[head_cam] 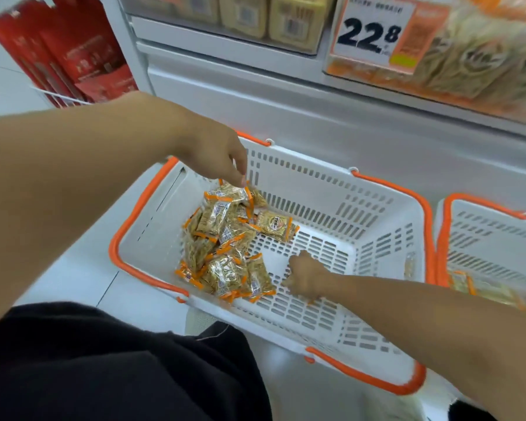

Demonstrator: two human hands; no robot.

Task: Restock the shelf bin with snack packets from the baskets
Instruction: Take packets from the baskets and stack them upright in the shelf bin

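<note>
Inside the white basket (377, 226), snack packets (225, 238) lie heaped at its left end. Left hand (216, 153) hangs directly above the pile, fingers loosely curled and touching the top packet; right hand (305, 276), curled on the basket floor beside the heap, may hold something, though that cannot be told.

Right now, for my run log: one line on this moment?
left hand: fingertips on snack packets | right hand: curled, low in basket | bin: unseen

White slotted plastic basket (362, 208), smooth, slightly glossy, with orange plastic handles (140, 205). Small clear-film snack packets (225, 247), glossy and crinkled, orange-edged. Black cloth garment (104, 369), matt. White shelf front (255, 95), smooth.
</note>
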